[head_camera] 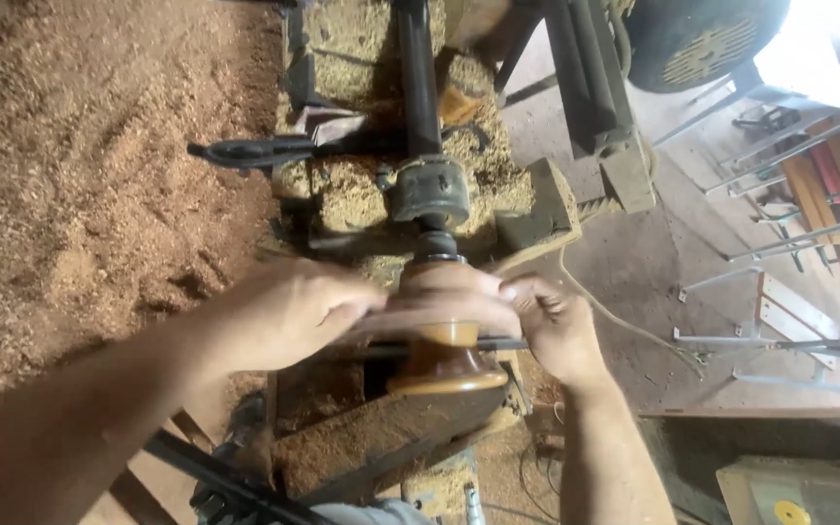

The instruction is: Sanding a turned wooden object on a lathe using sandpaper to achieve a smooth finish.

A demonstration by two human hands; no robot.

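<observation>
Both hands bracket the rounded orange-brown turned wooden piece on the lathe: left hand and right hand pinch a thin dark rod crosswise against it, spindle axis running straight away between them.

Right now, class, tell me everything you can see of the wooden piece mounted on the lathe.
The wooden piece is round, smooth and orange-brown, with a narrow neck and a wider flared rim facing the camera. It sits on the end of the dark lathe shaft, above a base covered in sawdust. Its far part looks blurred. The left hand and right hand close in from either side, holding a thin dark rod across its neck. Whether the fingers touch the wood is unclear.
</observation>
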